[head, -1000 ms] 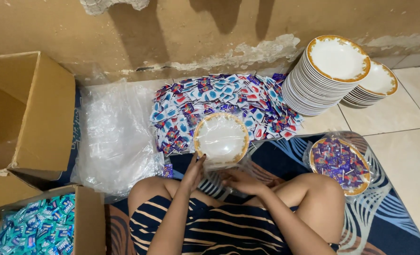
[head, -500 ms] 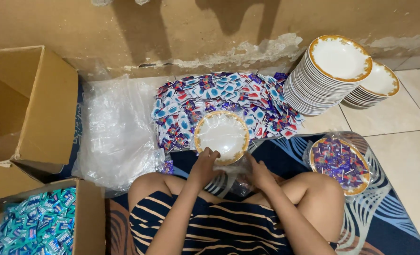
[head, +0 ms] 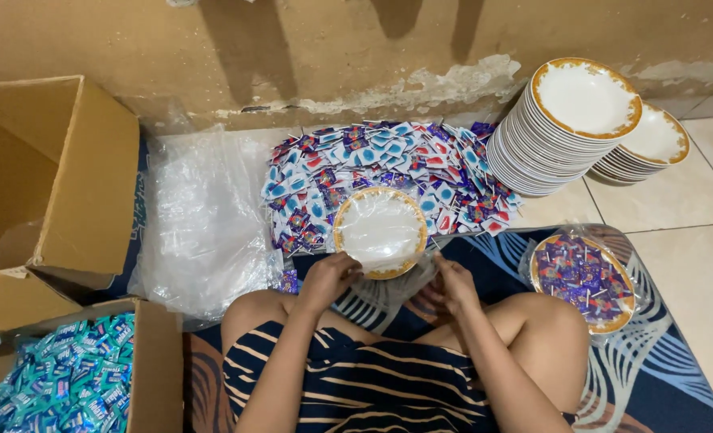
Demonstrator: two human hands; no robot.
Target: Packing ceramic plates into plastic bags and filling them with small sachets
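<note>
A white shallow plate with a gold rim [head: 380, 232], wrapped in a clear plastic bag [head: 388, 290], is seen on the floor just ahead of the knees, its far edge lying over a spread of small red, blue and white sachets [head: 388, 172]. The left hand [head: 327, 278] is closed on the bag's loose plastic at the plate's near-left rim; the right hand [head: 455, 282] is pinched on the plastic at the near-right, both touching the wrap. To the left a pile of clear plastic bags [head: 204, 216] and an open brown cardboard box [head: 60, 184] bound the space; to the right a tall stack of white gold-rimmed plates [head: 569, 124] and a bagged plate filled with purple sachets [head: 585, 277] stand near. Bare tile is open only at far right. Against half a second earlier, both hands are noted lower, drawn nearer the lap
</note>
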